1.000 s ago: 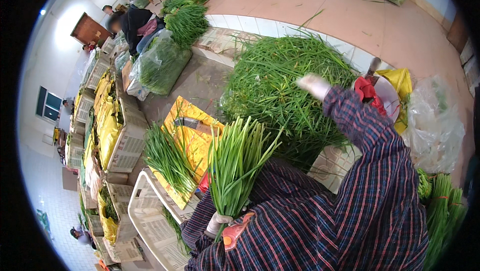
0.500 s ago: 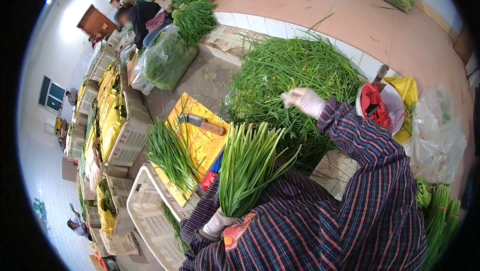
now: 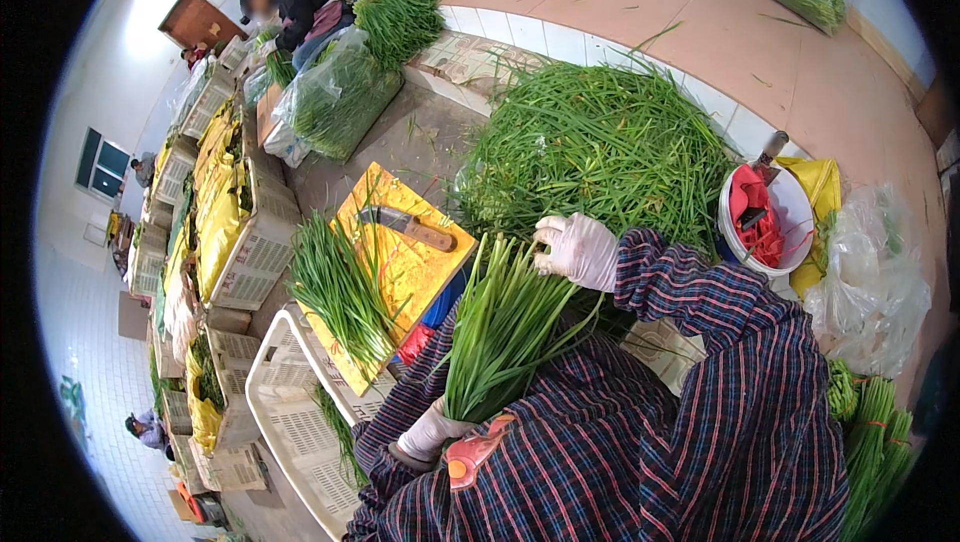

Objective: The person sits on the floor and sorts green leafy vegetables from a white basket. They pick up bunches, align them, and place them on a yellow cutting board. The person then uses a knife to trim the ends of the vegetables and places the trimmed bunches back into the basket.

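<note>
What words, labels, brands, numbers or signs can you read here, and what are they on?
None that I can read out.
White crate with yellow lining: reddish marks on its side, too small and blurred to read.
Other crate nearer the front: any marks are too small to make out.
Knife, yellow board and white bucket: no legible lettering shows.

Glare, L wall (image 3: 145,37); far detail prob. soft
</note>
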The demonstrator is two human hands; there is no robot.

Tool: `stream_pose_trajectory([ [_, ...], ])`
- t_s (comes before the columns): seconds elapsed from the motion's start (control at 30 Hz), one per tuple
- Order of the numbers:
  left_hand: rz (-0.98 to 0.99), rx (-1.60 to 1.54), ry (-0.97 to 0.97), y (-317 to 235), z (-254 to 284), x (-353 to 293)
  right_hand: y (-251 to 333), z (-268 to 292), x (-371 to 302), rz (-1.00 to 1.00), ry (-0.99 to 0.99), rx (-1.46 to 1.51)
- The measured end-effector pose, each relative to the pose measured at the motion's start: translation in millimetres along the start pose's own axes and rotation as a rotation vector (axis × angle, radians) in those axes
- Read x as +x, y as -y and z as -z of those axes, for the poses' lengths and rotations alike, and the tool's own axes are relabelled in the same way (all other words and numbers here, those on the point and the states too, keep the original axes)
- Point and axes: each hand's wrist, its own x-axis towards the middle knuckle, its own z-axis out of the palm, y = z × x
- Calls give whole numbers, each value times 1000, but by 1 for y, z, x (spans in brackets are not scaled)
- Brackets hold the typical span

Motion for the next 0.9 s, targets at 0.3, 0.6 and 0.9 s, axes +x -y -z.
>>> stream_pose_trajectory([
  [0.3, 3, -3, -26, 2, -1, -8, -45, -5, 7, -374, 422, -253],
  [0.6, 6, -16, -6, 5, 1, 2, -42, 66, 16, -841, 583, -19],
  [0.9, -21, 18, -31, -2, -2, -2, -56, 21, -12, -865, 931, 119],
])
